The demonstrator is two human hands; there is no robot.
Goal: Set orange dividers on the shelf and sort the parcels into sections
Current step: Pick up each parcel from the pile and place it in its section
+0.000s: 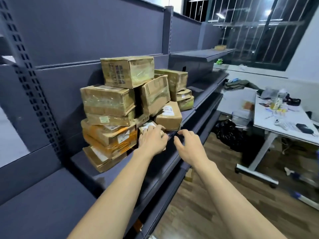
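Observation:
A pile of brown cardboard parcels (127, 94) stands on the dark grey shelf (120, 169), stacked several high against the back panel. The lower left ones (110, 137) carry orange tape. My left hand (152, 140) lies on a small parcel with a white label (146, 127) at the pile's front foot, fingers bent over its top. My right hand (187, 144) hovers just to the right, over the shelf's front edge, with its fingers loosely curled and nothing in them. No orange divider is in view.
The shelf continues to the right past the pile, with a higher shelf (203, 54) beyond. A white table (283, 121) cluttered with small items stands at the right on a wooden floor (215, 195). A black bag (227, 133) lies under it.

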